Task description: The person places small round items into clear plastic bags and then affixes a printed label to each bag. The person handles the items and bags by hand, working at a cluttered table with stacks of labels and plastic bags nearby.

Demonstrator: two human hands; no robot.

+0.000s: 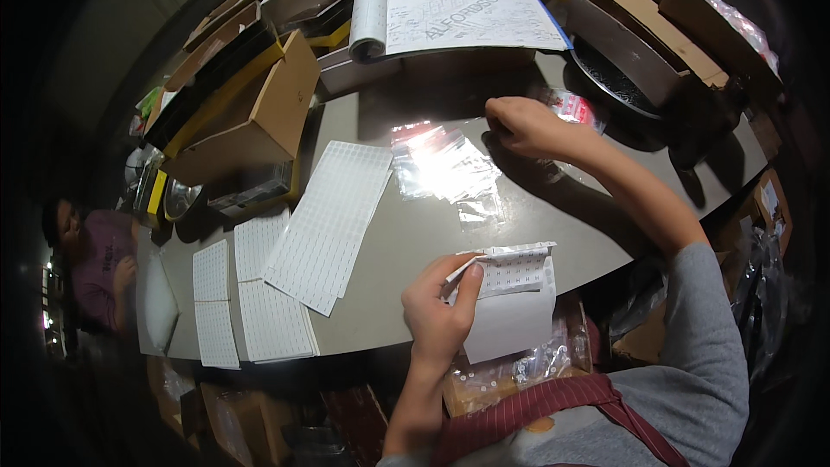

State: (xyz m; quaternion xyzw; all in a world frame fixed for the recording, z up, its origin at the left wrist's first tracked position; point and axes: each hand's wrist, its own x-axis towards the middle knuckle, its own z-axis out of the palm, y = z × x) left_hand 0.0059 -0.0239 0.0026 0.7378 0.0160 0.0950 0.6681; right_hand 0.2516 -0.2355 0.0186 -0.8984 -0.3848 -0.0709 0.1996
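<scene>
The left hand (439, 307) grips a sticker sheet (508, 326) by its left side, thumb on top. The sheet is bent over, so a strip of small printed marks shows along its upper part, with a plain white area below. It is held over the near edge of the table (372, 298), in front of the apron (536, 406). The right hand (529, 127) is raised further out, right of the middle, closed with the fingers curled in; I cannot tell whether something small is pinched in it. A grey sleeve (705, 320) covers the upper part of that arm.

Just left of the right hand, a loose pile of clear plastic bags (441, 169) lies overlapping and shiny on the table. On the other side, partly behind the wrist, is a small red and white packet (571, 107). Further left, long sticker sheets (333, 216) lie aslant, overlapping a banded stack (275, 324); a narrower stack (214, 303), also banded, is beside it.

Along the far side are an open cardboard box (251, 125), a white pad (475, 22) with its pages rolled back at the left, and a round dark tray (609, 78). At far left is another person (102, 272) in a purple shirt
</scene>
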